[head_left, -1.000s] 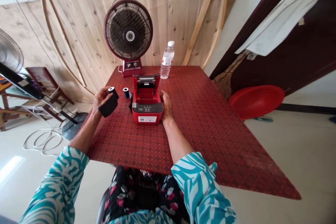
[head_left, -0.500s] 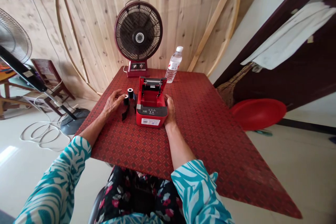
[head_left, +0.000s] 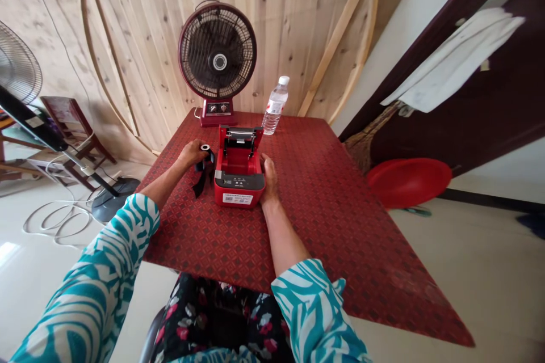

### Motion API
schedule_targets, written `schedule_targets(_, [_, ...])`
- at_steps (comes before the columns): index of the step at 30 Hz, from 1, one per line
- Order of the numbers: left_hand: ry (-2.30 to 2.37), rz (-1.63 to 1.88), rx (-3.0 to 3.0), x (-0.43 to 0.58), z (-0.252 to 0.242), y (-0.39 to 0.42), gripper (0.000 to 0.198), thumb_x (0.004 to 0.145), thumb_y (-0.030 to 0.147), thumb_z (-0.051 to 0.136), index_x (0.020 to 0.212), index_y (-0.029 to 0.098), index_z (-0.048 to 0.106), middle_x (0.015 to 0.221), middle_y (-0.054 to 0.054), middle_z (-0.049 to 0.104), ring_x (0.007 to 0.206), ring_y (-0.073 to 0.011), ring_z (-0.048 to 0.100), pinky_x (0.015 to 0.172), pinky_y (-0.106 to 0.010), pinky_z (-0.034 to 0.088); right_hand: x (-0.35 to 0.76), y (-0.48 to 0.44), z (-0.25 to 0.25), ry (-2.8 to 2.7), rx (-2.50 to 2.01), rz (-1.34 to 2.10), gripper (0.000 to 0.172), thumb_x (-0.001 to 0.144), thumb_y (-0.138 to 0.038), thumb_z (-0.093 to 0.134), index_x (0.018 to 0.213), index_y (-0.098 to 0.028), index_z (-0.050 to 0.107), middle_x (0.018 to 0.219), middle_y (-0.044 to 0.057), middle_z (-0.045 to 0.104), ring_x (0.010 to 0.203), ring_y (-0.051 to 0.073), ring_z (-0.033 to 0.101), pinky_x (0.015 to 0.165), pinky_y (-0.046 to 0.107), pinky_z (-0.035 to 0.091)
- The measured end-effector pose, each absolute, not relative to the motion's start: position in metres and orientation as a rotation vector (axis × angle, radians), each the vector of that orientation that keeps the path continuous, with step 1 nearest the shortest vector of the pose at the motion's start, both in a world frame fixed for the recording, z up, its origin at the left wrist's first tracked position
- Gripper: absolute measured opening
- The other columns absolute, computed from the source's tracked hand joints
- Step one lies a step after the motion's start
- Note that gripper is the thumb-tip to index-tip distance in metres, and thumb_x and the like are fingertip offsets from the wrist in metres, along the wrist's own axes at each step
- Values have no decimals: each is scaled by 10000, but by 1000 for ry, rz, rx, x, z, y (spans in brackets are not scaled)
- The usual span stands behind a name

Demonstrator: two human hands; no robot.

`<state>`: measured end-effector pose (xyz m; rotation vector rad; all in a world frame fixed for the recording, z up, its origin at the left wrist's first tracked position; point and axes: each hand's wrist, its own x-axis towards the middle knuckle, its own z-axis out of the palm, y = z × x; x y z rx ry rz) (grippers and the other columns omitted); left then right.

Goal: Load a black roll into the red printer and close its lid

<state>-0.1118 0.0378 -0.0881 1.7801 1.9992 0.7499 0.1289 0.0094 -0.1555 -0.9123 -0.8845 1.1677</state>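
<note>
A red and black label printer (head_left: 239, 181) sits on the table with its lid raised, showing the red bay inside. My right hand (head_left: 269, 180) grips the printer's right side, thumb up near the top edge and the other fingers partly hidden. Just left of the printer, my left hand (head_left: 194, 153) has its fingers closed round a black ribbon roll (head_left: 205, 148) with a white core end. A loose strip of black ribbon (head_left: 200, 184) hangs down from it onto the tabletop. The second roll is mostly hidden by the hand.
A red patterned cloth covers the table (head_left: 323, 238). Toward the back stand a dark red fan (head_left: 218, 61) and a clear water bottle (head_left: 276, 106). On the floor are a standing fan (head_left: 46, 127) with coiled cable at left and a red basin (head_left: 409, 182) at right.
My left hand has moved right and forward, from beside the two rolls to closing on the farther one. My right hand stays on the printer. The whole view has shifted slightly.
</note>
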Motion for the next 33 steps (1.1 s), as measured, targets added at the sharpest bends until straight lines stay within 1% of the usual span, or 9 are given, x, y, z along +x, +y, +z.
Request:
schedule_targets(3, [1869,1024,1702,-117,-90,34,219,717,204,650,933,166,649,829,-38,703,836,-199,665,765,-301,510,127,7,-152,-856,-943,1109,457,859,-531,482,1160,-218,625,1293,77,659,1193,197,602,1086,414,425])
schedule_targets(7, [1308,1462,1618,-125,-79,15,395,735,357,709,1082,188,624,960,-39,711,892,-179,676,827,-307,533,125,5,-148,-840,-903,1138,445,854,-526,498,1144,-220,638,1235,78,697,1200,215,602,1060,423,453])
schedule_targets(10, [1042,1571,1562,-123,-63,-3,499,748,491,723,1157,228,612,1074,-55,706,937,-192,686,803,-312,555,124,5,-145,-819,-885,1161,440,843,-523,517,1140,-223,640,1233,90,699,1211,227,597,1040,428,472])
schedule_targets(12, [976,1573,1570,-114,-54,-12,521,751,503,733,1183,245,601,1122,-62,700,963,-196,686,801,-315,560,124,6,-144,-805,-881,1166,450,829,-538,527,1130,-224,640,1217,89,704,1197,229,609,1035,430,478])
schedule_targets(15, [978,1359,1750,-91,-45,-18,515,726,432,780,1154,205,607,1094,-79,712,936,-194,689,812,-323,559,125,8,-146,-791,-875,1173,461,813,-559,536,1117,-228,639,1180,85,716,1177,230,624,1021,431,490])
schedule_targets(18, [1085,1006,2036,-67,-39,-15,407,776,345,733,1131,165,645,1035,-76,728,896,-186,688,834,-328,550,125,10,-149,-787,-854,1184,448,808,-555,540,1107,-235,632,1166,78,722,1179,229,627,1015,432,498])
schedule_targets(25, [1263,354,2458,-39,-29,7,316,798,192,652,1103,231,722,1164,-33,726,1082,-208,660,986,-315,479,123,9,-146,-752,-835,1247,433,811,-544,530,1118,-250,615,1198,65,710,1153,222,648,1003,419,516])
schedule_targets(30, [1344,123,2405,-28,-35,22,383,729,138,696,1108,199,694,1056,-47,758,1028,-200,687,885,-254,504,121,6,-140,-737,-866,1218,417,813,-536,546,1093,-241,639,1152,62,727,1131,212,646,1001,391,510])
schedule_targets(33, [1422,-16,2423,-21,-34,32,312,739,116,659,1041,180,701,998,-54,765,930,-189,703,791,-235,505,122,7,-140,-748,-869,1203,443,802,-566,562,1089,-239,645,1130,53,736,1138,209,640,1004,376,501])
